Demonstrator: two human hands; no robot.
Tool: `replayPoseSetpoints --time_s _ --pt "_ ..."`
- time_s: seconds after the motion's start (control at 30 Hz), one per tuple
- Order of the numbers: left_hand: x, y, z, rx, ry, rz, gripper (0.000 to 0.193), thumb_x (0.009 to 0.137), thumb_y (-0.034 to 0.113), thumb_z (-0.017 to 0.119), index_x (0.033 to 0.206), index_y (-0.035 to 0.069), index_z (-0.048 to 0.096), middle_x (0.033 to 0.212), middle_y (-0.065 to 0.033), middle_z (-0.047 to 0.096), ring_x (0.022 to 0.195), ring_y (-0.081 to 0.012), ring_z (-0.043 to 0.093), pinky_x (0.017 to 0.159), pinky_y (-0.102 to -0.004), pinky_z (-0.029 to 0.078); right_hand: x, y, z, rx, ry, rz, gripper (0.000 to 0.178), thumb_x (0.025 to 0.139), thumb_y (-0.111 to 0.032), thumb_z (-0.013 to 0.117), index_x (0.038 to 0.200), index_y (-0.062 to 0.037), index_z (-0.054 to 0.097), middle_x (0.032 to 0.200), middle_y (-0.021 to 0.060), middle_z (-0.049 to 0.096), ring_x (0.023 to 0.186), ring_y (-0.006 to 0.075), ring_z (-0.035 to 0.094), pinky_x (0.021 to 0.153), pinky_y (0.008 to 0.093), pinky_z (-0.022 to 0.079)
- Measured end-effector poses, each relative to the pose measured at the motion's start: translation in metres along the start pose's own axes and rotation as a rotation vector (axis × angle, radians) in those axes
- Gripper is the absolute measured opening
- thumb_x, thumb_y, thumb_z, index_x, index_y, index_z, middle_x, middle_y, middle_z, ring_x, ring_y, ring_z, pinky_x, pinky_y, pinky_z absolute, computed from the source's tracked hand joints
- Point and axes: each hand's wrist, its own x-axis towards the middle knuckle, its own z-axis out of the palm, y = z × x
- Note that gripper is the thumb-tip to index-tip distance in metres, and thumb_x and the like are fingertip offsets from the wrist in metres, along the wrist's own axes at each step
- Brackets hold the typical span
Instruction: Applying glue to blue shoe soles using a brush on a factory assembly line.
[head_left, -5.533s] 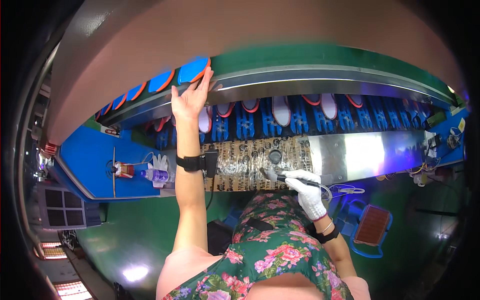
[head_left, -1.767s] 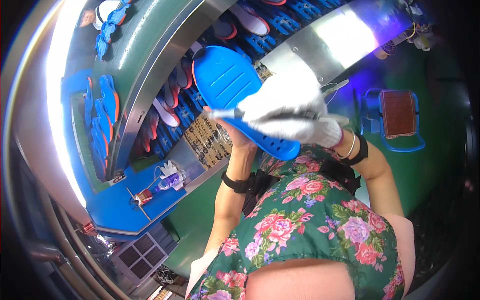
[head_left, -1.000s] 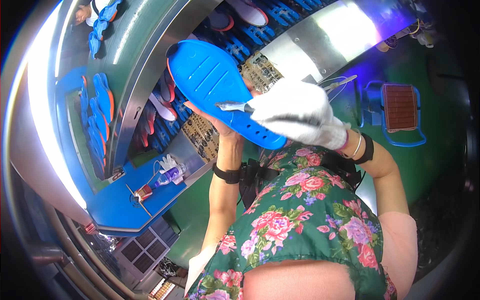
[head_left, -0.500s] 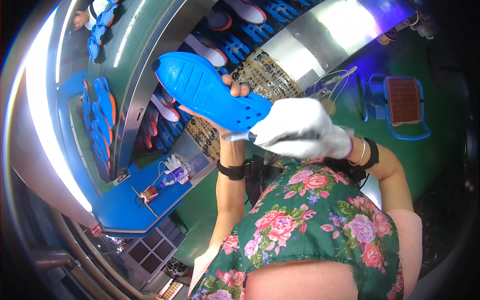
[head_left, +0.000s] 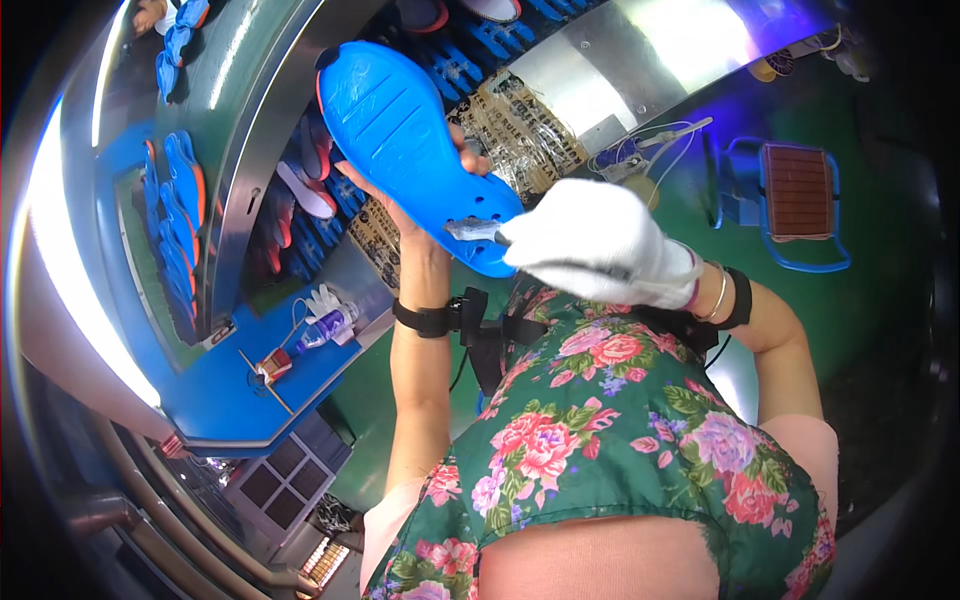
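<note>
Bright blue and glossy, the shoe sole (head_left: 400, 130) was held up in the air before the person, its broad end tilted away to the left and its narrow end close to the flowered apron (head_left: 600, 430). Straight parallel lines crossed the broad part, a wet-looking shine lay around them, and small round holes dotted the narrow end. Orange-red showed along the left edge; something dark capped the far tip. The bare left hand (head_left: 398, 212) gripped it from beneath, fingers (head_left: 470, 158) curled over the right edge. The gloved right hand (head_left: 590, 245) was closed around a brush (head_left: 475, 231), whose flat, greyish tip lay over the holes; I couldn't tell whether it touched.

Beyond the sole, patterned brown tape (head_left: 525, 135) covered part of a metal bench (head_left: 650, 70). To the left, more blue soles (head_left: 180, 190) sat along a green belt (head_left: 225, 100), and a purple-labelled bottle (head_left: 325, 328) lay on a blue table (head_left: 215, 400). Over to the right stood a brown-seated stool (head_left: 800, 190).
</note>
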Motion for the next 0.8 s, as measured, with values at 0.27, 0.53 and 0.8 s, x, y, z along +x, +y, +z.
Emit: replayPoseSetpoints --time_s 0.27,0.53,0.8 --pt "-0.009 0.008 -0.005 0.211 0.064 -0.182 0.119 0.072 0.097 0.048 0.145 0.003 0.045 0.111 -0.0223 0.064 0.077 -0.0327 0.066 0.069 -0.0439 0.052 -0.005 -0.004 -0.001 0.474 -0.139 0.163 0.015 0.079 -0.007 0.079 0.093 -0.0097 0.077 0.093 0.0066 0.076 0.083 0.0242 0.071 0.076 0.0362 0.056" --pt "-0.002 0.012 -0.007 0.150 0.114 -0.365 0.125 0.072 0.097 0.045 0.153 0.002 0.039 0.124 -0.0290 0.064 0.093 -0.0417 0.072 0.073 -0.0533 0.064 -0.010 0.003 0.012 0.186 -0.315 -0.082 0.030 0.078 -0.007 0.079 0.107 -0.0100 0.075 0.106 0.0087 0.074 0.088 0.0273 0.069 0.075 0.0391 0.057" --pt "0.004 0.029 -0.017 0.355 0.229 -0.440 0.120 0.077 0.095 0.037 0.152 0.001 0.040 0.125 -0.0277 0.065 0.094 -0.0416 0.072 0.076 -0.0549 0.063 0.013 0.013 0.004 0.461 -0.311 0.237 0.019 0.077 -0.001 0.081 0.096 -0.0057 0.078 0.097 0.0110 0.077 0.084 0.0253 0.072 0.075 0.0347 0.057"
